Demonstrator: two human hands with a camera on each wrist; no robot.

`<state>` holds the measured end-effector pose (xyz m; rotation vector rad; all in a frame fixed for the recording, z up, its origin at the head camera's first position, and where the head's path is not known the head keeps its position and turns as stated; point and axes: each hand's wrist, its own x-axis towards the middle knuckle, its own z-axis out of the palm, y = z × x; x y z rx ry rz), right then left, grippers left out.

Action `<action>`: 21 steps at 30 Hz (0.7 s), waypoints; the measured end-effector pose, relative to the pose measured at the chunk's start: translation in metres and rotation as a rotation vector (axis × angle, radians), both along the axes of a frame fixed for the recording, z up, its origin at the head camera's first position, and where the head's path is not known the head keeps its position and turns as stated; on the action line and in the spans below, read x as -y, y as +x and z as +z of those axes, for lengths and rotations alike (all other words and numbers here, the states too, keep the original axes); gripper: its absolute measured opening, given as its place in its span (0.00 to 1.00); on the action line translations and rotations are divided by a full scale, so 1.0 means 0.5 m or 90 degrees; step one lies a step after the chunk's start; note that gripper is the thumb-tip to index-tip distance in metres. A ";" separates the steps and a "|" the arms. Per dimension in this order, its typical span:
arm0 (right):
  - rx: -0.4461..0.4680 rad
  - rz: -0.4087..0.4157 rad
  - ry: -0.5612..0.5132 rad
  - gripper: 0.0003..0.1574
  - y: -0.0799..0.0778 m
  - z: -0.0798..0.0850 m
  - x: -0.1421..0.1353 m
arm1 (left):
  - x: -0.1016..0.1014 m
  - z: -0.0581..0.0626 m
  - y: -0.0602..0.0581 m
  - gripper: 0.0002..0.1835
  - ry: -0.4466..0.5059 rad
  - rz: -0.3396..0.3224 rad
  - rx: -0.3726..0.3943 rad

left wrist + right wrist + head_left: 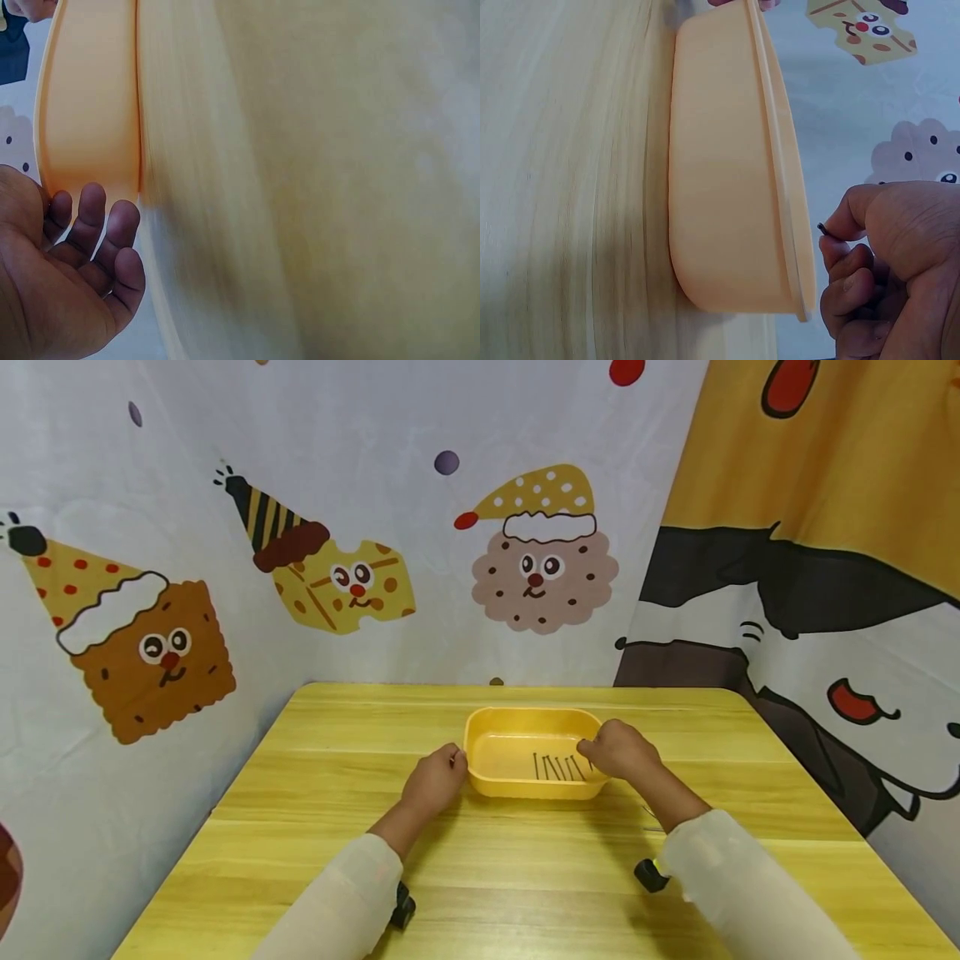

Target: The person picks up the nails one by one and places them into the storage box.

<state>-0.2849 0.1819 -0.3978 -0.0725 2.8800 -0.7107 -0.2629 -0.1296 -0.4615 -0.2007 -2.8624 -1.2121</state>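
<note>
A shallow yellow plastic tray stands on the wooden table. Several thin dark screws lie in a loose row on its floor, toward the right. My left hand holds the tray's left end, fingers curled against the end wall in the left wrist view. Over the tray's right end, my right hand pinches a dark screw between thumb and index finger. Only a short tip of that screw shows; the fingers hide the rest. The other right fingers are curled in beside the tray's rim.
Thin metal pieces lie on the table under the right forearm, partly covered by it. A printed cloth hangs behind the table's back edge and along both sides.
</note>
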 end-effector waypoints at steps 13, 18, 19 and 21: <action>0.027 -0.012 -0.003 0.34 -0.014 -0.011 0.059 | -0.001 -0.004 -0.004 0.17 0.002 0.001 -0.001; 0.029 -0.020 -0.004 0.34 -0.017 -0.019 0.080 | -0.002 -0.004 -0.004 0.17 0.000 0.004 0.003; 0.029 -0.020 -0.002 0.34 -0.018 -0.021 0.083 | -0.002 -0.004 -0.005 0.17 -0.001 0.005 0.003; 0.030 -0.019 0.001 0.34 -0.021 -0.024 0.089 | -0.002 -0.004 -0.005 0.17 -0.001 0.008 0.004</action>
